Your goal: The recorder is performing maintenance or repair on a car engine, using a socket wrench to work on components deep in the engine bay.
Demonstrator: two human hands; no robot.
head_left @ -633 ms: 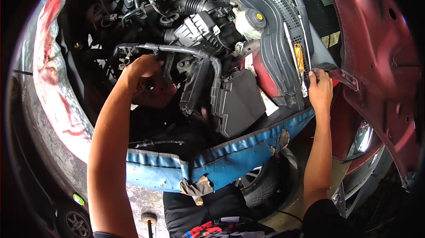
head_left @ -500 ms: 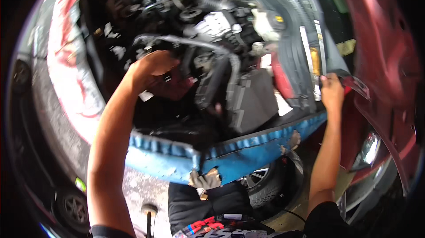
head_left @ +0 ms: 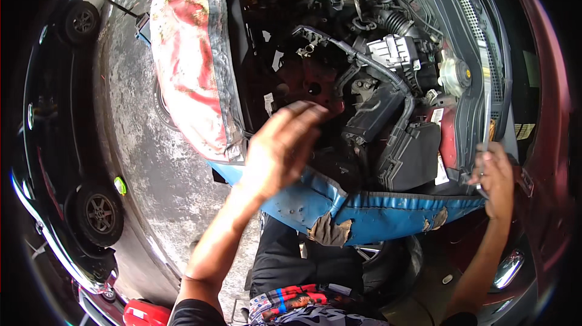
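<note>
My left hand (head_left: 282, 144), smeared a little by motion, is above the front edge of a car's engine bay with its fingers stretched out and nothing visible in them. Beneath its fingertips is a dark hollow with a reddish metal panel (head_left: 315, 83). At the bay's right rim, my right hand (head_left: 497, 174) is closed on a slim metal tool (head_left: 481, 171); its exact kind is unclear. Just beyond those fingers lies something with an orange handle (head_left: 492, 127). A cable clamp (head_left: 306, 51) sits at the end of a thick ribbed harness (head_left: 376, 66).
A blue, torn fender cover (head_left: 297, 211) drapes the near edge, and a red-and-white cover (head_left: 185, 53) the left. A black box (head_left: 415, 156) stands in the bay near a silver-topped part (head_left: 388, 53). Another dark car (head_left: 60, 144) is parked left. A wheel (head_left: 394, 265) lies below.
My left hand has come out of the engine bay toward me. My right hand has closed on the metal tool at the right rim. The view has shifted leftward.
</note>
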